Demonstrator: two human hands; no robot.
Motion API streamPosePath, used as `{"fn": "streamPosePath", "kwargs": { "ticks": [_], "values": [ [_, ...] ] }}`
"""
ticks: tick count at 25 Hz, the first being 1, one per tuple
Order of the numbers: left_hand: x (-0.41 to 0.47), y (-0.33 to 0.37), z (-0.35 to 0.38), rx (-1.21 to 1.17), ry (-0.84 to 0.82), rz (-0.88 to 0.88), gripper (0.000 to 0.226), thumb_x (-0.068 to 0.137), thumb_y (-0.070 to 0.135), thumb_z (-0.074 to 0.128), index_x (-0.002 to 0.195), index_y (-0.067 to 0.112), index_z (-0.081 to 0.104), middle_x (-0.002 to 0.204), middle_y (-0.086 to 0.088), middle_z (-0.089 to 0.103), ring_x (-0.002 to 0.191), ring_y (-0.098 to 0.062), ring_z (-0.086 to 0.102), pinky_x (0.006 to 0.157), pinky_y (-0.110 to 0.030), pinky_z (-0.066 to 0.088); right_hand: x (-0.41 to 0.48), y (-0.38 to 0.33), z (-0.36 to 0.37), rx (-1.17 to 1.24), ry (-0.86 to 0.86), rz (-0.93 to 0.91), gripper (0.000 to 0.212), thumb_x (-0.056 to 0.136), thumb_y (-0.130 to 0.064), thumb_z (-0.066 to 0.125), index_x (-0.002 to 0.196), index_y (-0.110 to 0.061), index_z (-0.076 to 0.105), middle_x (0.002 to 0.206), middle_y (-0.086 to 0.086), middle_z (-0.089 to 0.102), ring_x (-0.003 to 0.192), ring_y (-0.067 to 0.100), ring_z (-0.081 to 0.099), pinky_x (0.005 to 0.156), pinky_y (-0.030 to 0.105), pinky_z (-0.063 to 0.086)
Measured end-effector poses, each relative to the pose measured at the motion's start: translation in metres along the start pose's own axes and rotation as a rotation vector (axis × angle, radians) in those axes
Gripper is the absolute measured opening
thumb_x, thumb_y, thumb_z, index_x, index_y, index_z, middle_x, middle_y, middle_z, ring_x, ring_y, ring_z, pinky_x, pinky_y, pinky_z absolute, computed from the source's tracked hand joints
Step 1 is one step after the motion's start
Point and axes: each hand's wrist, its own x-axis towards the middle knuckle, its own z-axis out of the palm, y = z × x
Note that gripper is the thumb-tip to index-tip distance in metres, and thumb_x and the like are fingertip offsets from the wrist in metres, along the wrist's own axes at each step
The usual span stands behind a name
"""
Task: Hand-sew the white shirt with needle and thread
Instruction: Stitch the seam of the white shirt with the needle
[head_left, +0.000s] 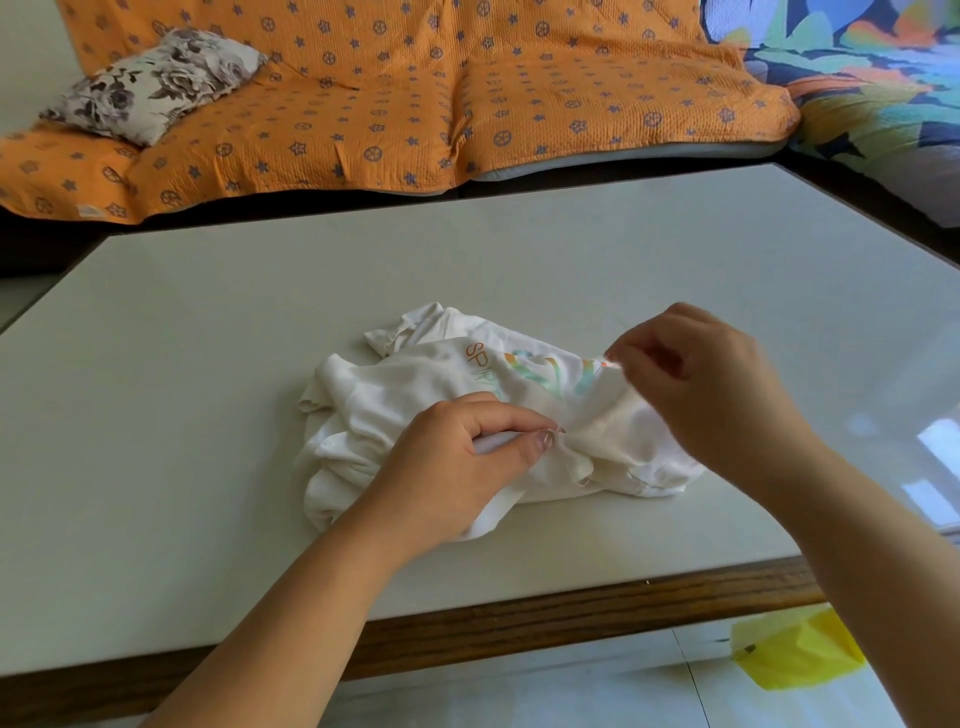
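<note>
Pinching a fold of the crumpled white shirt (395, 384) between thumb and curled fingers (514, 415) of the left hand (457, 457); gripping a raised fold with the right hand (701, 384), fingers curled. Bunched on the counter (208, 338), well clear of far and side edges, nearer the wooden front edge, long axis left-right, print upward.

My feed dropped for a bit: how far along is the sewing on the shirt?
Done: the shirt lies bunched on the table, ready to work. No stitches show. In hand: the left hand pinches a fold at its middle, and the right hand pinches a lifted edge. Left: needle and thread are too small to see, so the seam itself cannot be judged.
</note>
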Motion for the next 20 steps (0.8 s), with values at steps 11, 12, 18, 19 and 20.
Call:
{"fn": "streamPosePath", "kwargs": {
  "ticks": [11,12,18,19,20],
  "values": [
    [0.002,0.000,-0.001,-0.030,-0.008,-0.031,0.014,0.089,0.022,0.069,0.092,0.034,0.077,0.098,0.016,0.072,0.098,0.006,0.064,0.085,-0.005,0.043,-0.007,-0.014,-0.006,0.017,-0.219,-0.074,0.026,0.095,-0.018,0.051,0.106,-0.028,0.071,0.089,-0.015,0.054,0.072,-0.005,0.053,0.064,0.009,0.036],
    [0.002,-0.001,-0.001,-0.022,-0.004,-0.031,0.014,0.088,0.023,0.069,0.091,0.035,0.077,0.098,0.016,0.071,0.097,0.006,0.064,0.086,-0.006,0.044,-0.011,-0.018,-0.006,0.041,-0.363,-0.094,0.025,0.093,-0.021,0.052,0.106,-0.032,0.071,0.086,-0.016,0.053,0.072,-0.005,0.053,0.064,0.010,0.037],
    [0.001,0.001,-0.002,-0.014,0.002,-0.029,0.018,0.089,0.022,0.069,0.090,0.038,0.076,0.095,0.019,0.071,0.096,0.005,0.064,0.085,-0.007,0.045,-0.014,-0.013,-0.002,0.067,-0.454,-0.079,0.008,0.085,-0.034,0.065,0.083,-0.032,0.073,0.082,-0.012,0.062,0.074,0.002,0.054,0.065,0.011,0.037],
    [0.001,0.001,-0.002,-0.020,0.005,-0.037,0.016,0.089,0.022,0.070,0.091,0.036,0.076,0.095,0.019,0.071,0.096,0.006,0.064,0.084,-0.006,0.044,-0.014,-0.013,-0.003,0.088,-0.433,-0.066,0.008,0.084,-0.034,0.066,0.079,-0.031,0.073,0.080,-0.011,0.062,0.072,0.004,0.056,0.064,0.013,0.040],
    [0.002,0.001,-0.002,-0.026,0.007,-0.044,0.015,0.088,0.021,0.070,0.091,0.035,0.077,0.094,0.020,0.071,0.095,0.007,0.064,0.083,-0.004,0.043,-0.013,-0.013,-0.004,0.103,-0.416,-0.055,0.009,0.083,-0.033,0.067,0.076,-0.030,0.072,0.078,-0.011,0.062,0.070,0.005,0.056,0.063,0.015,0.042]
  ]
}}
